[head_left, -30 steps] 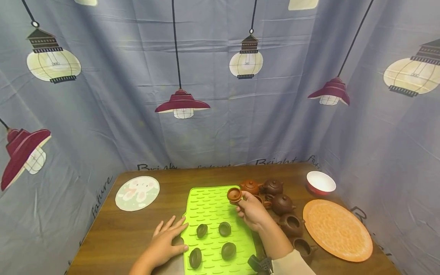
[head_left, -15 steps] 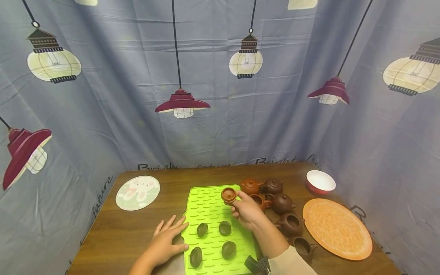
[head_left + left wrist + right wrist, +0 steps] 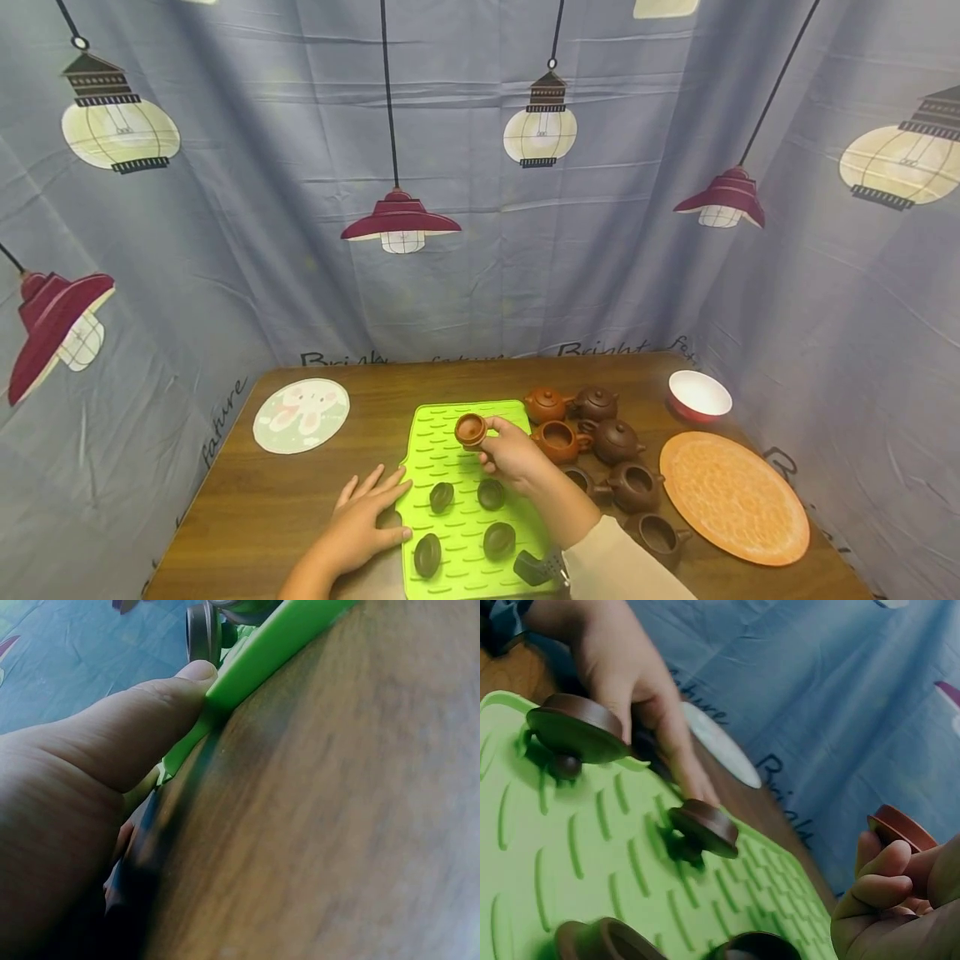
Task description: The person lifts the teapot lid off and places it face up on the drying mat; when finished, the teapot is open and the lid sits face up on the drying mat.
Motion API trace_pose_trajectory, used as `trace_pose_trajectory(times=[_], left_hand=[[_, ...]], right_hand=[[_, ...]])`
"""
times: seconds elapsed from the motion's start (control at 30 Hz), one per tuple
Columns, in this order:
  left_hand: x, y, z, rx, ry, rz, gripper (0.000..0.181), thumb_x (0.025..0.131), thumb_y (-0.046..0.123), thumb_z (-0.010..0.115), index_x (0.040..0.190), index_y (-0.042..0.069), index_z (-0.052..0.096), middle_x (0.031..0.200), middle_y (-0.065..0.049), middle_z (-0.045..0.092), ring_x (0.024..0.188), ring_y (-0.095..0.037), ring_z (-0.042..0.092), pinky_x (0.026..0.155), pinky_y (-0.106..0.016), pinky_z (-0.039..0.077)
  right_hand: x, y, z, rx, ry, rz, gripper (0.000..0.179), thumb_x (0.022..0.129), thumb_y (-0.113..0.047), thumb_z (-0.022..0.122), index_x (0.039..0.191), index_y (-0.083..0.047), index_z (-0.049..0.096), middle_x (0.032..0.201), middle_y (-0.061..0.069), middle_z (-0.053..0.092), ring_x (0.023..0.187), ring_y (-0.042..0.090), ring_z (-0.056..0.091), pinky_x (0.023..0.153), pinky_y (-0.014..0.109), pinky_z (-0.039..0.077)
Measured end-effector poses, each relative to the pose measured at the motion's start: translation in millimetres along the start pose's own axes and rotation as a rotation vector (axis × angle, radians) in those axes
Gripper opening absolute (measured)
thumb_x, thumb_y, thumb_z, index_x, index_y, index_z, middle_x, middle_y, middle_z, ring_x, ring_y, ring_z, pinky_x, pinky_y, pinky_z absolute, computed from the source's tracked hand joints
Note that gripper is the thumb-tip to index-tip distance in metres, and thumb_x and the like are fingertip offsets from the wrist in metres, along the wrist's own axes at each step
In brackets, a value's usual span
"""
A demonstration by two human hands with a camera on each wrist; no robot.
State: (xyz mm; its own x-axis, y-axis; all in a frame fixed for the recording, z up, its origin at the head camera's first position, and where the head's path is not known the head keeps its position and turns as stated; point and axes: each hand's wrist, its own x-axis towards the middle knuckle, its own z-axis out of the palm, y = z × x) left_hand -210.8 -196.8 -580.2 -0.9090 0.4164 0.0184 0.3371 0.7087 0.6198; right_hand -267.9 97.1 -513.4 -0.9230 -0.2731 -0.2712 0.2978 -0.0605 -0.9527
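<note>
My right hand (image 3: pixel 516 457) pinches a reddish-brown teapot lid (image 3: pixel 471 430), its hollow underside turned up, above the far part of the green drying mat (image 3: pixel 435 421). In the right wrist view the fingers (image 3: pixel 881 889) are curled at the edge of that lid (image 3: pixel 905 826). Fingers spread, my left hand (image 3: pixel 360 527) rests at the mat's left edge, and its thumb touches the rim in the left wrist view. Several dark brown lids lie upside down and tilted on the mat, among them one near my left thumb (image 3: pixel 427 556) and one further right (image 3: pixel 498 542).
Right of the mat stand several clay teapots: a lidded orange-brown one (image 3: pixel 546 405), a lidless orange-brown one (image 3: pixel 557 442), lidded dark ones (image 3: pixel 616 442) and lidless dark ones (image 3: pixel 636 488). Beyond them are a red-and-white bowl (image 3: pixel 699 396) and an orange round mat (image 3: pixel 735 498). A rabbit-print mat (image 3: pixel 302 415) lies left.
My right hand has moved left over the mat with the teapot lid, uncovering more of the lidless teapots. The left hand has stayed in place.
</note>
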Motion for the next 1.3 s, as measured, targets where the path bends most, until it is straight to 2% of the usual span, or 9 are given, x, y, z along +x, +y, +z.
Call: trace_pose_trajectory(times=[0.2,0.43,0.7,1.03,1.17,1.3], left_hand=[[0.8,0.6,-1.6,0.004,0.0,-0.001,0.08,0.087,0.058,0.077,0.152,0.016,0.056,0.169,-0.002,0.036,0.16,-0.044,0.02,0.123,-0.073,-0.007],[0.2,-0.3,0.0,0.002,-0.003,-0.004,0.08,0.087,0.06,0.076,0.152,0.017,0.056,0.169,-0.002,0.037,0.16,-0.044,0.02,0.123,-0.073,-0.007],[0.5,-0.4,-0.5,-0.006,-0.001,0.001,0.08,0.087,0.059,0.076,0.152,0.016,0.055,0.169,-0.003,0.036,0.16,-0.044,0.019,0.122,-0.074,-0.008],[-0.4,-2.9,2.4,-0.002,-0.008,0.003,0.081,0.088,0.06,0.075,0.153,0.016,0.055,0.17,-0.002,0.035,0.16,-0.045,0.018,0.122,-0.075,-0.007],[0.1,-3.1,2.6,-0.005,-0.013,0.003,0.081,0.088,0.06,0.075,0.153,0.017,0.054,0.17,-0.002,0.035,0.16,-0.044,0.018,0.122,-0.075,-0.008],[0.8,-2.1,0.6,-0.003,-0.008,0.002,0.081,0.088,0.059,0.076,0.153,0.017,0.054,0.17,-0.002,0.035,0.16,-0.044,0.018,0.123,-0.074,-0.008]], right_hand=[[10.3,9.1,15.3,-0.081,-0.003,0.034,0.023,0.108,-0.008,0.055,0.131,-0.006,0.056,0.115,0.022,0.071,0.064,0.006,0.051,0.052,0.015,0.041],[15.1,11.2,27.2,-0.256,0.018,0.029,0.018,0.107,-0.007,0.055,0.125,-0.007,0.06,0.104,0.02,0.069,0.06,0.008,0.05,0.049,0.017,0.036],[18.1,7.1,35.3,-0.39,0.022,0.077,0.014,0.103,-0.001,0.058,0.117,-0.005,0.061,0.093,0.016,0.072,0.055,0.007,0.048,0.046,0.016,0.031],[17.7,11.5,46.7,-0.404,0.055,0.083,0.011,0.099,0.006,0.055,0.104,-0.001,0.062,0.09,0.016,0.072,0.057,0.007,0.051,0.048,0.015,0.033],[17.7,11.6,45.1,-0.399,0.076,0.094,0.01,0.1,0.007,0.057,0.107,0.003,0.062,0.093,0.017,0.069,0.057,0.007,0.051,0.05,0.015,0.035],[18.1,9.8,42.6,-0.388,0.075,0.103,0.019,0.1,0.006,0.057,0.118,0.007,0.063,0.099,0.017,0.066,0.057,0.007,0.051,0.051,0.015,0.036]])
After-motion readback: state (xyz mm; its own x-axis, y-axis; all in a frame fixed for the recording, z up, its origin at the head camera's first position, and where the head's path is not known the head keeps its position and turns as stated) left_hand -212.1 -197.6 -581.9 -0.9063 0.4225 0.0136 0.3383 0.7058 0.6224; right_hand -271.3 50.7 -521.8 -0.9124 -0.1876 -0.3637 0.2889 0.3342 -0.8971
